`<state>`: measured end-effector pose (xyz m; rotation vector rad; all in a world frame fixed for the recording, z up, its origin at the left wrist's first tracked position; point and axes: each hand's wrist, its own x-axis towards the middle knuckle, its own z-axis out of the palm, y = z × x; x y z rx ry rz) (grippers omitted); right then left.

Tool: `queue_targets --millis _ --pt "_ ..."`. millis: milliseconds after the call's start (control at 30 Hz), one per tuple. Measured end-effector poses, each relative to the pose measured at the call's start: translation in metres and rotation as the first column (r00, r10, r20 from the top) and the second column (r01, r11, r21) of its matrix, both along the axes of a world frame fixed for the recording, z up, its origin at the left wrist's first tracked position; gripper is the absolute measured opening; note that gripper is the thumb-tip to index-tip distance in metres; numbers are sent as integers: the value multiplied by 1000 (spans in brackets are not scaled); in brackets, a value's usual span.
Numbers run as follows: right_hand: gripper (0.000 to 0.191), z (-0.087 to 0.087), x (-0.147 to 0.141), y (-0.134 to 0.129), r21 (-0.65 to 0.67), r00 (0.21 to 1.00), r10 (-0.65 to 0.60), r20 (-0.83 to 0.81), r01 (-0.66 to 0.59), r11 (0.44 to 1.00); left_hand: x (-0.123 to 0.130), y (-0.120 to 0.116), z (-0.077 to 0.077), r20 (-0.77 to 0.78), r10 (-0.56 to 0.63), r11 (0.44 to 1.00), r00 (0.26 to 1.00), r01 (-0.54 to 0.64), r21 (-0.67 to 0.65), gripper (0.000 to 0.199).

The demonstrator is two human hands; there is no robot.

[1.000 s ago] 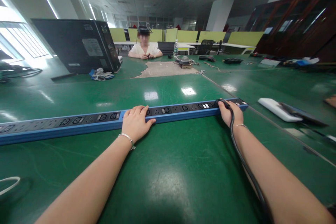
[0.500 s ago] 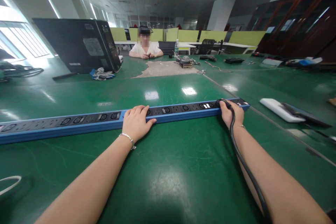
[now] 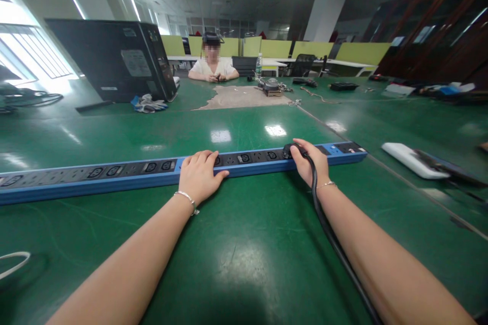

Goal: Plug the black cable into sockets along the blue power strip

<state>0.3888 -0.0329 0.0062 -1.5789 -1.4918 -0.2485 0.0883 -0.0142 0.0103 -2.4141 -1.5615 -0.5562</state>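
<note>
Green and glossy, the counter (image 3: 244, 233) stretches toward yellow partitions (image 3: 276, 49) and a seated co-worker (image 3: 212, 68) on its far side. Across its near part lies a long blue power strip (image 3: 263, 167), sockets facing up, its left end running out of view. Toward the far left stand a black computer case (image 3: 110, 61) and, just beside it, some gloves (image 3: 149, 104); a white device (image 3: 412, 160) lies near the strip's right end.

Misalignment looks like the likeliest trouble: if the black plug (image 3: 287, 151) meets a socket at a slant or turned the wrong way, its contacts could jam or scrape. The cable (image 3: 331, 236) bends down from the plug and runs along the right forearm, so a pull from that arm might twist the plug. Hard pressure at an angle could also make the strip slide or rock on this smooth surface, particularly if the bracing is light.

As for the hands, the left hand (image 3: 200, 175) is loosely open, palm down over the strip, fingers together across its top and thumb apart along the near edge. The right hand (image 3: 314, 162) is closed narrowly around the plug, thumb on the near side, fingers beyond. Whether the plug is seated in a socket, I cannot tell.
</note>
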Motion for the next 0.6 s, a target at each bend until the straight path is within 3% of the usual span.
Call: queue_targets --millis 300,600 --pt "37 -3 0 4 -13 998 -20 68 21 1000 0 0 0 15 0 1000 1000 0 0 55" --pt "34 4 -10 2 -149 989 -61 133 81 985 0 0 0 8 2 1000 1000 -2 10 55"
